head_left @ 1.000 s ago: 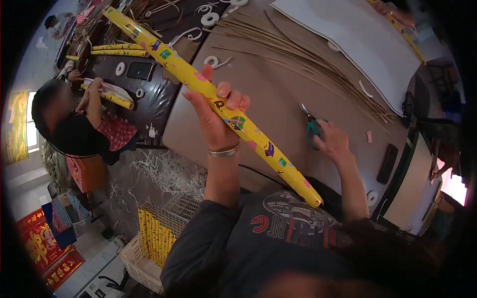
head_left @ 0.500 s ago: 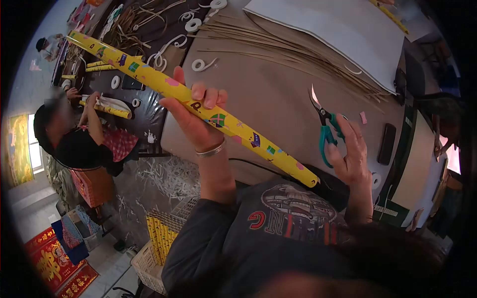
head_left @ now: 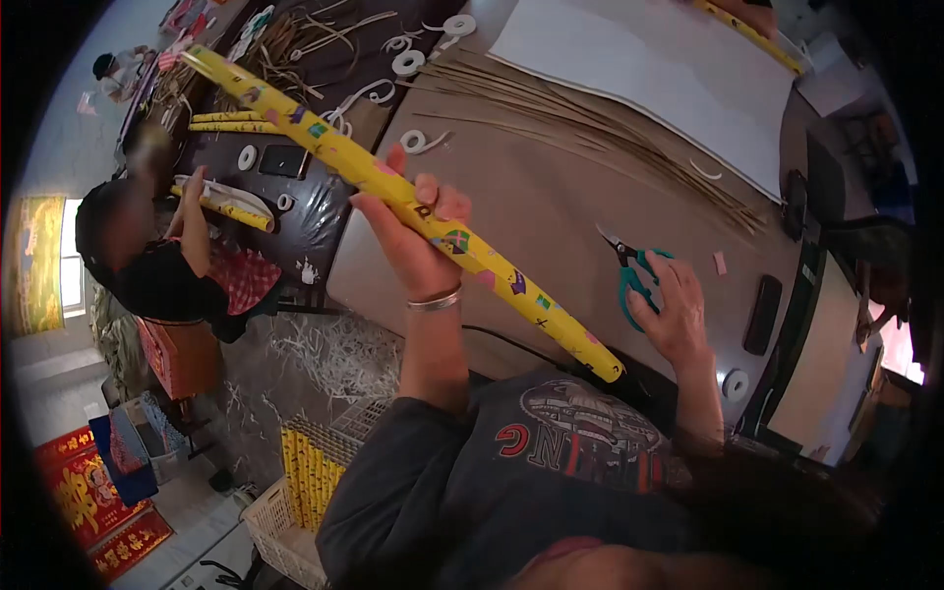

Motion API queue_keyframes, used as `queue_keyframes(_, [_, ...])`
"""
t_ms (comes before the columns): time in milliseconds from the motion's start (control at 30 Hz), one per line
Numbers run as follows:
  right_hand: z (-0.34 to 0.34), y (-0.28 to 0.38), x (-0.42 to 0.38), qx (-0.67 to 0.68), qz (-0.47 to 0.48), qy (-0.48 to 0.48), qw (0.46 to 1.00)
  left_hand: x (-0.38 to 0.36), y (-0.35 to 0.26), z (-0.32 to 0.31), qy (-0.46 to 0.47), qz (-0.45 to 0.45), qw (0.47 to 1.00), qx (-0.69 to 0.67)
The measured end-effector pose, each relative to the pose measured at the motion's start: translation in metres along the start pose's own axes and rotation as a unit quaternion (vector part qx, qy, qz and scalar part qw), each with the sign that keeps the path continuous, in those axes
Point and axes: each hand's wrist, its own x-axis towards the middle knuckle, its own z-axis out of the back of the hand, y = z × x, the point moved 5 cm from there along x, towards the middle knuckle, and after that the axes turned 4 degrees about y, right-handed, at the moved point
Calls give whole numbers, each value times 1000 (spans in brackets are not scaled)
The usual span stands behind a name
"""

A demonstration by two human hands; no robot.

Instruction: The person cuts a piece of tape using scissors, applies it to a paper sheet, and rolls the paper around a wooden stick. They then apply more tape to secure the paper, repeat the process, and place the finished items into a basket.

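Observation:
In the head view, my left hand (head_left: 418,241) is wrapped around a long yellow patterned paper-wrapped roll (head_left: 521,285). The roll slants from upper left down to my shirt front, raised above the table. At right, my right hand (head_left: 677,313) has its thumb and fingers on the teal handles of a pair of scissors (head_left: 632,285). Their blades point up and left, slightly parted, low over the brown tabletop (head_left: 511,187). Whether the scissors rest on the table I cannot make out.
Thin brown strips (head_left: 610,128) lie beside a large white sheet (head_left: 669,69). White tape rolls (head_left: 415,143) are scattered about. A black case (head_left: 763,315) sits at right. A co-worker (head_left: 162,261) handles another roll at left. A basket (head_left: 280,526) of yellow rolls stands below.
My right hand has brought the scissors lower and nearer the tabletop. The yellow roll tilts a little more steeply in my left hand. The whole view has shifted slightly.

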Motion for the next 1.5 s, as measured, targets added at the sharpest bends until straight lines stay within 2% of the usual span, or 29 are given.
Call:
queue_keyframes(33, [-8, -12, 1, 1, 14, -3, 1000, 2, 2, 7, -54, 16, 998, 36])
queue_keyframes(100, [-32, -49, -4, -65, -38, 47, 996, 1, 9, 29, -156, 23, 985, 69])
queue_keyframes(167, [-55, -82, -21, -76, -36, 32, 996, -8, 20, 50, -261, 25, 961, 91])
queue_keyframes(300, [-85, -114, -41, -87, -67, 48, 993, -17, 37, 97, -316, 22, 937, 146])
queue_keyframes(367, [-92, -118, -44, -87, -61, 41, 993, -20, 39, 119, -390, 52, 893, 220])
queue_keyframes(400, [-95, -119, -43, -86, -60, 36, 994, -19, 41, 132, -388, 47, 894, 218])
queue_keyframes(467, [-97, -117, -39, -105, -51, 29, 993, -21, 46, 152, -387, 92, 866, 302])
queue_keyframes(633, [-93, -105, -31, -143, -20, -3, 989, -24, 57, 157, -404, 124, 862, 281])
queue_keyframes(700, [-86, -90, -29, -232, 14, -33, 972, -24, 59, 158, -413, 122, 865, 257])
queue_keyframes(733, [-82, -82, -29, -233, 18, -34, 972, -23, 58, 155, -408, 117, 866, 264])
queue_keyframes(800, [-74, -57, -30, -105, 66, -24, 992, -20, 58, 149, -407, 107, 866, 269])
queue_keyframes(833, [-66, -37, -30, -104, 69, -22, 992, -19, 60, 144, -410, 99, 864, 274])
queue_keyframes(900, [-66, 0, -29, 21, 49, 80, 995, -14, 62, 124, -430, 95, 852, 285])
queue_keyframes(933, [-70, 5, -27, 21, 55, 82, 995, -12, 66, 115, -430, 73, 858, 271])
queue_keyframes(1000, [-88, 3, -24, -80, 13, 166, 983, -6, 73, 105, -425, 41, 871, 241])
queue_keyframes(1033, [-91, -2, -24, -82, 18, 165, 983, -6, 74, 100, -425, 36, 872, 239])
queue_keyframes(1100, [-92, -18, -26, -75, -48, 156, 984, 0, 75, 86, -336, 51, 919, 200])
queue_keyframes(1167, [-84, -21, -29, -30, -51, 191, 980, 4, 65, 82, -316, 55, 933, 161])
queue_keyframes(1233, [-76, -29, -36, 12, -55, 224, 973, 12, 60, 86, -254, 64, 962, 79])
queue_keyframes(1300, [-76, -34, -48, 125, -56, 369, 919, 10, 50, 79, -235, 69, 968, 57])
queue_keyframes(1333, [-74, -28, -45, 123, -54, 370, 919, 10, 47, 74, -216, 77, 973, 39])
queue_keyframes(1367, [-70, -24, -41, 22, -76, 338, 938, 10, 51, 75, -216, 75, 973, 38])
queue_keyframes(1400, [-66, -20, -38, -77, -100, 303, 945, 8, 55, 80, -271, 47, 958, 79])
queue_keyframes(1433, [-70, -21, -39, -77, -102, 301, 945, 6, 57, 79, -323, 18, 939, 120])
queue_keyframes(1500, [-62, -17, -27, -71, -38, 89, 993, -1, 66, 73, -355, 35, 928, 106])
